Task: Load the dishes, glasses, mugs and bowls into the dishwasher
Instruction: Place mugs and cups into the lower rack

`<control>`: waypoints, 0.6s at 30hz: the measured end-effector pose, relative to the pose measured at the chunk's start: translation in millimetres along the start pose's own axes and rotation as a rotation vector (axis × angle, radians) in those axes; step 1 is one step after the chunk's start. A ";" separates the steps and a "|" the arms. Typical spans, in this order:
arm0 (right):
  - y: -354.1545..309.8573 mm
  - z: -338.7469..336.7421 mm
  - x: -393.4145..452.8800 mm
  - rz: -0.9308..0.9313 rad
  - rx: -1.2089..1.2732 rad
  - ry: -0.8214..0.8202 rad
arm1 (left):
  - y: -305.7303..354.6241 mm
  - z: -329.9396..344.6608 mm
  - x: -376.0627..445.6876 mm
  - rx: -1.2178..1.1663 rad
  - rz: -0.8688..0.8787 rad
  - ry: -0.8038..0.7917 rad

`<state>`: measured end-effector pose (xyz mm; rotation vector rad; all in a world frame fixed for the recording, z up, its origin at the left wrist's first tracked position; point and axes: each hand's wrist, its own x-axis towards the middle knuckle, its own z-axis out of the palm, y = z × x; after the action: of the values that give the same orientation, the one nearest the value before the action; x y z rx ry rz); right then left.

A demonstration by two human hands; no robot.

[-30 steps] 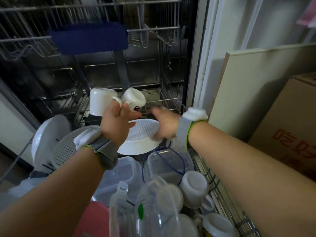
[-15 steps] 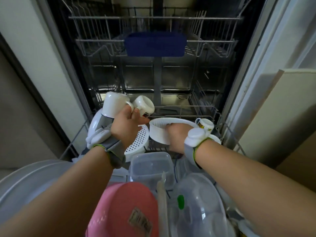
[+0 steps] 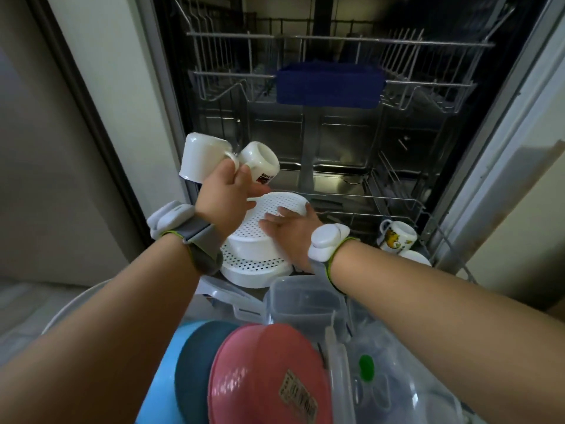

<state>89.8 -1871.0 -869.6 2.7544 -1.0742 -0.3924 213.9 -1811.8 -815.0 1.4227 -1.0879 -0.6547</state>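
- The left hand point(image 3: 227, 197) is raised over the lower rack point(image 3: 397, 206), its fingers point(image 3: 243, 175) clenched on two white mugs: a plain mug point(image 3: 201, 157) on the left, and a mug with a red label point(image 3: 260, 163) touching it on the right.
- The right hand point(image 3: 293, 231) lies with its fingers point(image 3: 270, 223) spread flat on a white perforated strainer point(image 3: 275, 209), pressing on it rather than gripping.
- That strainer sits tilted on a second perforated white dish point(image 3: 253, 267) just below it.
- A cartoon-printed mug point(image 3: 396, 238) stands at the rack's right edge, well clear of both hands, with a white rim point(image 3: 414, 257) just in front of it.
- Nearer the camera, clear plastic containers point(image 3: 302, 301) crowd the rack, beside a pink bowl point(image 3: 269, 371), a dark teal bowl point(image 3: 195, 362) and a light blue one point(image 3: 165, 377) stacked on edge.
- Above, the upper rack point(image 3: 232, 75) holds a dark blue block point(image 3: 330, 85) at its front.
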 end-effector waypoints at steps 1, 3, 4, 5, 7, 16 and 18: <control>-5.7 -4.1 5.0 -0.002 0.016 -0.022 | -1.2 -6.1 0.8 0.002 -0.006 -0.007; -14.2 -8.2 13.9 -0.028 0.048 -0.042 | -4.2 -15.3 1.7 -0.009 -0.022 -0.004; -15.6 -10.4 17.5 -0.035 0.065 -0.051 | -5.3 -18.1 2.0 -0.011 -0.030 -0.002; -22.2 -12.7 23.3 -0.045 0.075 -0.063 | -10.1 -26.2 1.6 -0.011 -0.035 0.003; -19.0 -14.9 23.1 -0.058 0.068 -0.111 | -12.7 -26.7 1.0 -0.016 -0.038 -0.012; 2.7 -1.0 8.0 -0.010 0.451 0.119 | -18.2 -15.4 -5.7 -0.020 -0.082 -0.050; 20.6 -8.7 -2.0 0.167 0.524 0.240 | -15.5 -9.0 -9.5 -0.036 -0.092 -0.074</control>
<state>77.9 -1884.2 -856.0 2.9936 -1.4975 0.2798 221.7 -1800.9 -830.3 1.4340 -1.0677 -0.7950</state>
